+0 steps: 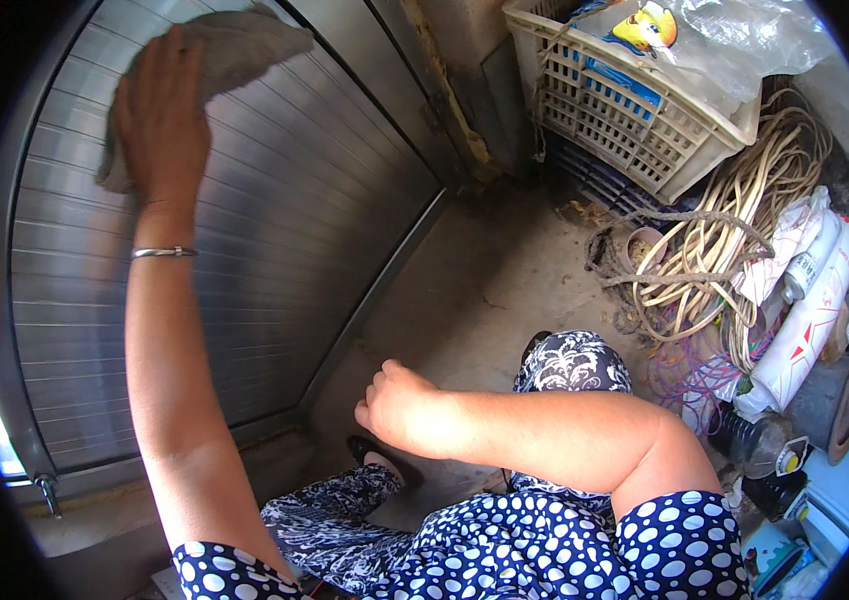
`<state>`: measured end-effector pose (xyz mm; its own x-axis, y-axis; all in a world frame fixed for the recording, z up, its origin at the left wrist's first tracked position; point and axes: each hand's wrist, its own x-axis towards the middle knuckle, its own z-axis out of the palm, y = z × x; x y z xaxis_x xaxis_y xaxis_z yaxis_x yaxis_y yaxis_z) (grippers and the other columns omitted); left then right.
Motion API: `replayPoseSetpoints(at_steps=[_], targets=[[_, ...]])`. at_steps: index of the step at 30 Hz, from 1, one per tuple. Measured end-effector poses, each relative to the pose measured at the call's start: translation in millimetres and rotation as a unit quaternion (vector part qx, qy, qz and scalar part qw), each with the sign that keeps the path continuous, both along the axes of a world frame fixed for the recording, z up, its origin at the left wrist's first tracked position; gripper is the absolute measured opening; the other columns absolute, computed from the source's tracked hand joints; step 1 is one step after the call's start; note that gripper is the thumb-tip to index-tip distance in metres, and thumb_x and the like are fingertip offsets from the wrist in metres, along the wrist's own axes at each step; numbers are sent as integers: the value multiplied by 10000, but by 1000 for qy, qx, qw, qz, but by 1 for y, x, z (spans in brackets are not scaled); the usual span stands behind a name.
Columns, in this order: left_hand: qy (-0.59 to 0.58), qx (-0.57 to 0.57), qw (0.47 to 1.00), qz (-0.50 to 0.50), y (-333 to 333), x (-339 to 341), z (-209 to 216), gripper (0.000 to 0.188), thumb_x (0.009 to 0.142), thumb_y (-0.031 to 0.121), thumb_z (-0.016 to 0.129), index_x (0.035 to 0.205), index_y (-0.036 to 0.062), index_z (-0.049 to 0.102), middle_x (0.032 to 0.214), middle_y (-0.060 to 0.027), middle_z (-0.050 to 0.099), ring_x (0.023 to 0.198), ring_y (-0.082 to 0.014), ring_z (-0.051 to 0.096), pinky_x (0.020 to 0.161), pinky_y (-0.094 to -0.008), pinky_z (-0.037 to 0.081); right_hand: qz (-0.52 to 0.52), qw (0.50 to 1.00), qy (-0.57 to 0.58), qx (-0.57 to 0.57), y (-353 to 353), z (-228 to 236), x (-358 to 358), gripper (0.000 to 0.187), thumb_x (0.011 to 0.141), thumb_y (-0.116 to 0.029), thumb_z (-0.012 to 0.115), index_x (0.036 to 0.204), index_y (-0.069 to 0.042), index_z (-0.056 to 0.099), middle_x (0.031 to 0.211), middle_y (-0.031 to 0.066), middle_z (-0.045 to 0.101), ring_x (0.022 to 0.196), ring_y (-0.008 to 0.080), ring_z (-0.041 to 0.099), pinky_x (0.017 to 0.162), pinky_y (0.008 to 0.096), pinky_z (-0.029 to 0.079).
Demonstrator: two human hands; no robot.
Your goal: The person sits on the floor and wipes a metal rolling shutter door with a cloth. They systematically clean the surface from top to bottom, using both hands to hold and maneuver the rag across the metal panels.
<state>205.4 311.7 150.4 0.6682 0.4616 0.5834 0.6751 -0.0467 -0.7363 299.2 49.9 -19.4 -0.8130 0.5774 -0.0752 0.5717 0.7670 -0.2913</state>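
A grey cloth [245, 45] lies flat against the upper part of a ribbed metal door panel [245, 260]. My left hand [167, 120] presses it there, fingers pointing up and the palm toward the metal. A thin metal bangle [164, 252] circles my left wrist. In front of my body, my right hand [402, 405] is held in the air with its fingers curled into a loose fist. I see nothing sticking out of that fist, and it touches nothing around it.
A cream plastic crate [635, 110] with plastic bags stands at the upper right. Beside it lie coiled pale hose [715, 230], a grey rope [685, 215], a white rolled package [810, 310] and dark bottles [755, 440]. A small latch [48, 493] juts from the door's lower left corner.
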Motion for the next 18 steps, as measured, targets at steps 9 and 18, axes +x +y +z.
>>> replayPoseSetpoints(at_steps=[9,18], targets=[[26,-211,973,-92,3,12,-121,485,821,-13,493,1296,84,512,1478,-54,380,1397,-210,296,1149,-450,217,-3,1000,28,8,-8,0,9,356,793,-198,594,1115,-45,607,879,70,653,853,198,599,789,325,405],[229,-218,948,-5,8,24,-265,538,799,40,482,1336,28,452,1504,-98,305,1400,-250,261,1165,-418,175,-20,1000,4,11,-5,-5,30,411,813,-213,566,1184,-37,584,865,62,615,831,196,565,820,338,405]])
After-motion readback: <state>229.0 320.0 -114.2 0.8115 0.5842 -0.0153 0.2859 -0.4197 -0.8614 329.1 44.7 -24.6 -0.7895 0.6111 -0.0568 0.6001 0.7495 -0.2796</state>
